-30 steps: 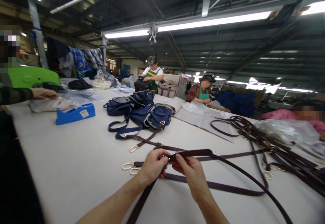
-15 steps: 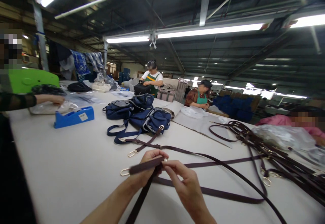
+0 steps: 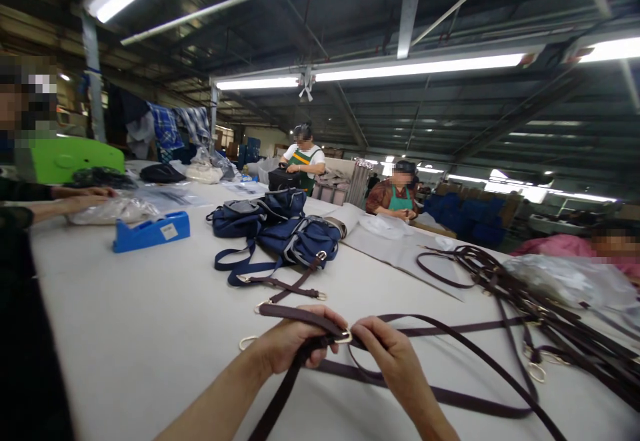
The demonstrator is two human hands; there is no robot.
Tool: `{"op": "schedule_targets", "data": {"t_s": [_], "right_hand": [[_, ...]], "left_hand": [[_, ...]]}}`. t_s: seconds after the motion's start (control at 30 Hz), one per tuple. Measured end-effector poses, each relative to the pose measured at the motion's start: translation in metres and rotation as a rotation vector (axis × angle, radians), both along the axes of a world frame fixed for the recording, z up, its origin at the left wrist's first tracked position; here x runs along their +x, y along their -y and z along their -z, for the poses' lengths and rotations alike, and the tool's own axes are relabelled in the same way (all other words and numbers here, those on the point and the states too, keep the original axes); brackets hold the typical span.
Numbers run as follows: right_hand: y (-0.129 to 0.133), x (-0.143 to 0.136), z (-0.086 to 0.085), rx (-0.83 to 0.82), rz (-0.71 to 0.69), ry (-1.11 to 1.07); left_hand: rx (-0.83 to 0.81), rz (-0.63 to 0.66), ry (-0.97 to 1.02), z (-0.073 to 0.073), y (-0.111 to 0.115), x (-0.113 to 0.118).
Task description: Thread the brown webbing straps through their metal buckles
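Observation:
My left hand (image 3: 297,341) is closed around a dark brown strap (image 3: 300,316), close to its gold buckle (image 3: 344,337). Just right of that buckle, the fingertips of my right hand (image 3: 395,351) pinch the strap, partly hiding it. One length drops from the left hand toward the lower edge; others curve off to the right over the table. Beyond my hands lie navy blue bags (image 3: 295,240) with grey trim, and a short brown strap (image 3: 295,288) with gold fittings. A gold ring (image 3: 247,342) shows beside my left wrist.
A pile of brown straps (image 3: 520,294) covers the right side of the white table (image 3: 150,334). A blue tape dispenser (image 3: 153,232) stands at the left, near a co-worker's hands on a plastic bag (image 3: 115,212). Other people work at the far side and right.
My right hand has shifted slightly right, and the gold buckle now shows between my hands. The strap end over my left hand has swung up. The co-worker's hands at the left have moved left.

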State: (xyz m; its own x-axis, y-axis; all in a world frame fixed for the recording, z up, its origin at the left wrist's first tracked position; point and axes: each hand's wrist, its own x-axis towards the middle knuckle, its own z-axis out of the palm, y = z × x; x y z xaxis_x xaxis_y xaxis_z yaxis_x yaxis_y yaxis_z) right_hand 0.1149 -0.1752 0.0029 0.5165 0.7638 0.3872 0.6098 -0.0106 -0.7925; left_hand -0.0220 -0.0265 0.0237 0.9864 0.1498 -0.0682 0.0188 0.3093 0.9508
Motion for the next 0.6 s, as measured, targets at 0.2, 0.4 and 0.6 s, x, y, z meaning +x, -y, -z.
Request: {"op": "schedule_targets", "data": {"t_s": [0.2,0.4,0.6], "right_hand": [[0.007,0.001,-0.015,-0.058,0.004,0.228],[-0.011,-0.041,-0.009,0.085,-0.122,0.563],[-0.005,-0.035,-0.012,0.033,-0.028,0.445]], "left_hand": [[0.089,-0.012,0.075,0.006,0.005,0.001],[0.275,-0.026,0.047,0.014,0.015,0.006],[0.152,0.157,0.154,0.014,0.022,0.009]]}}
